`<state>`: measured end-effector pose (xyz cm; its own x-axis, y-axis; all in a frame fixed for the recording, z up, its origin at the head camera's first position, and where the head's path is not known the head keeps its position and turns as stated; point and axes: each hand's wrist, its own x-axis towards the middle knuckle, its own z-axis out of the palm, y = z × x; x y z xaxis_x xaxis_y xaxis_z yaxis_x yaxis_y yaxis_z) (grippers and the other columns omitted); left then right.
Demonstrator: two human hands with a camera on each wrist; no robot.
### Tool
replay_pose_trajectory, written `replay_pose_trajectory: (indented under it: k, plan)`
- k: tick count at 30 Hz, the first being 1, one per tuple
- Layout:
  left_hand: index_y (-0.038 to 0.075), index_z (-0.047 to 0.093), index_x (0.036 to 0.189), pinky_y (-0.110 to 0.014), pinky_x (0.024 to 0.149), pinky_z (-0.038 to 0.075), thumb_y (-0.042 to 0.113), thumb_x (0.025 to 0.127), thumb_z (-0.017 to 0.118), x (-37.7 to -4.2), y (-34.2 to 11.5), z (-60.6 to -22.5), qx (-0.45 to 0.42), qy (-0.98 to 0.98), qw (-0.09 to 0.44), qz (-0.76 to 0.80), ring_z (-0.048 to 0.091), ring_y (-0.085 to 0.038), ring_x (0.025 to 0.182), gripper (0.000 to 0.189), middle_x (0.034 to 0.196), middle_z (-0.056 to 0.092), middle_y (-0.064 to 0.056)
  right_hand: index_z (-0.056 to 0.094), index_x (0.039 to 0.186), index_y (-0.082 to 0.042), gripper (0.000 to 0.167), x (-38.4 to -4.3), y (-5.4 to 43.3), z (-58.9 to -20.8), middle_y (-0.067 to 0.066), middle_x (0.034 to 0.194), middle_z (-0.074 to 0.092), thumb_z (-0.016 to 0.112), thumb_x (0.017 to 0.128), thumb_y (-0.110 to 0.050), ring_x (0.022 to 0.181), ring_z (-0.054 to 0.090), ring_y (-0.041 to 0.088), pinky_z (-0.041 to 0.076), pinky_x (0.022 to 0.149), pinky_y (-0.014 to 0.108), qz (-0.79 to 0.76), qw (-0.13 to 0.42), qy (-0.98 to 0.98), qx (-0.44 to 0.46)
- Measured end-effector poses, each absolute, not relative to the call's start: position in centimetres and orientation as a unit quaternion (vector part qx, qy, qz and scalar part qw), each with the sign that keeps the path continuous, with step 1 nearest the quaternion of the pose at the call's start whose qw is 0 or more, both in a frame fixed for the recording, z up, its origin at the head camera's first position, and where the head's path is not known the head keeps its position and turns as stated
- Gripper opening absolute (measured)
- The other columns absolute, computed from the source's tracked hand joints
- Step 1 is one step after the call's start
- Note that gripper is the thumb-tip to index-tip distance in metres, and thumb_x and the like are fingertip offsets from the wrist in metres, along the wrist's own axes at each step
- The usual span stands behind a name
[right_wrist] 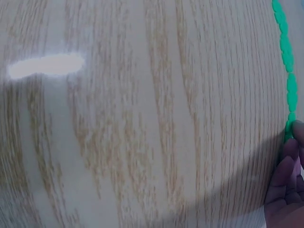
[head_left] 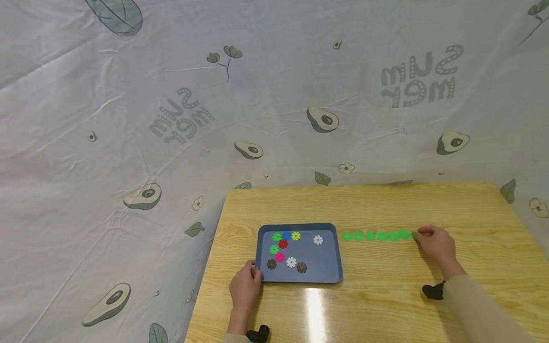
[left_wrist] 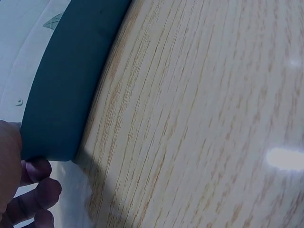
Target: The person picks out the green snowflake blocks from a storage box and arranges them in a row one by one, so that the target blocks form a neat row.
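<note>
A row of green notched discs (head_left: 381, 236) lies across the table, right of a grey-blue tray (head_left: 317, 276). At the row's right end my right hand (head_left: 436, 245) pinches a green disc (right_wrist: 290, 124) between thumb and fingers; most of that disc is hidden by the fingertips. My left hand (head_left: 246, 288) grips the tray's front left corner, its thumb side against the wall and curled fingers (left_wrist: 46, 192) below in the left wrist view. Inside the tray are several loose discs, among them a white disc (head_left: 318, 239), a red disc (head_left: 283, 244) and a pink disc (head_left: 279, 257).
The wooden table (head_left: 386, 295) carries the tray and the row. Behind it and to the left hangs a pale cloth (head_left: 274, 95) printed with avocados and leaves. A bright light reflection (head_left: 315, 314) shows on the tabletop before the tray.
</note>
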<state>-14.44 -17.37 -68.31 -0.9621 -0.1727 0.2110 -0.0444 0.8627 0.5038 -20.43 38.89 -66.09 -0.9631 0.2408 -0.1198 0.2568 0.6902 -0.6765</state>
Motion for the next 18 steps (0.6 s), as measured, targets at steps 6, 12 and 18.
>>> replay_pose_trajectory:
  k: [6,12,18]
  plan:
    - [0.007,0.076,0.112,-0.030,0.044,0.030,0.016,0.093,0.069,-14.5,-17.4,-68.4,0.059,-0.959,0.120,-0.252,0.036,-0.008,0.046,0.022,0.055,0.043,0.012,0.063,0.120,0.011,0.048,-20.1,38.8,-66.3,0.026,0.106,0.066,0.058,0.105,-0.034,0.095,0.061,0.043,0.044,0.073,0.045,-0.375,-0.001,0.915,0.146]
    - [0.007,0.076,0.114,-0.030,0.044,0.030,0.017,0.094,0.070,-14.6,-17.4,-68.3,0.058,-0.959,0.112,-0.255,0.036,-0.008,0.045,0.023,0.054,0.042,0.013,0.063,0.124,0.011,0.050,-20.1,37.8,-66.4,0.027,0.112,0.066,0.057,0.106,-0.036,0.099,0.062,0.043,0.046,0.072,0.043,-0.375,-0.019,0.918,0.124]
    - [0.006,0.076,0.113,-0.030,0.044,0.029,0.016,0.094,0.069,-14.5,-17.4,-68.1,0.055,-0.957,0.120,-0.257,0.035,-0.008,0.045,0.023,0.054,0.042,0.012,0.063,0.126,0.009,0.046,-21.2,33.8,-64.7,0.026,0.112,0.065,0.060,0.105,-0.032,0.097,0.063,0.043,0.049,0.070,0.045,-0.380,-0.025,0.923,0.051]
